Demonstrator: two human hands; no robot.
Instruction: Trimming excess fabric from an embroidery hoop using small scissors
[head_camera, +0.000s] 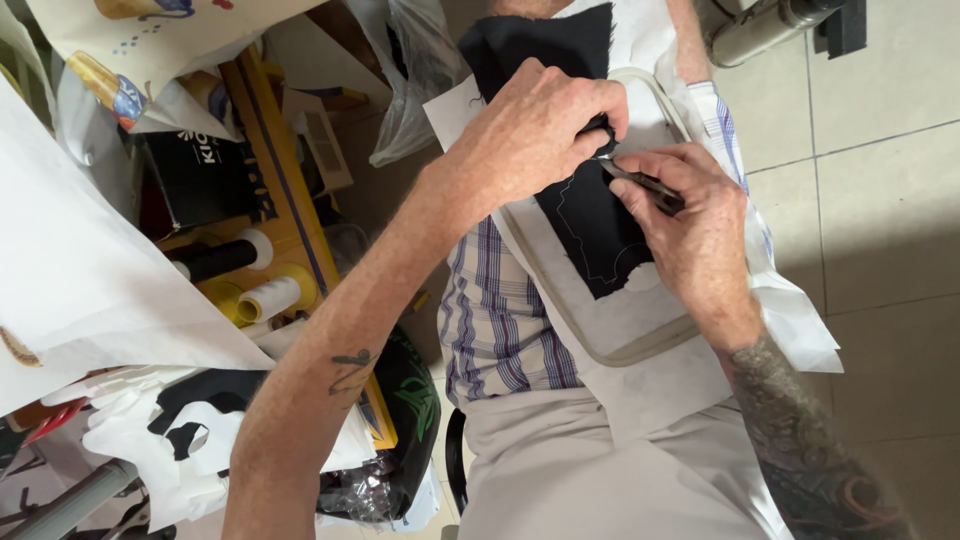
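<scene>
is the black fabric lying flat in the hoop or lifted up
Partly lifted: the left hand pinches its edge up, while the rest of the black fabric lies flat in the hoop.

The floor (880, 230) is laid with large pale grey tiles with thin dark joints, evenly lit by soft daylight. A yellow wooden rack (285, 190) serves as the landmark. On its lower part lie a black thread spool (218, 258) and a white thread spool (268, 297), side by side. Just left of the rack stands a black box (195, 180). Above the rack hangs a clear plastic bag (415, 80). Large white paper sheets (80, 270) spread to the rack's left. Far right of the rack, at the top edge, a grey metal tube (765, 28) lies over the tiles.
</scene>
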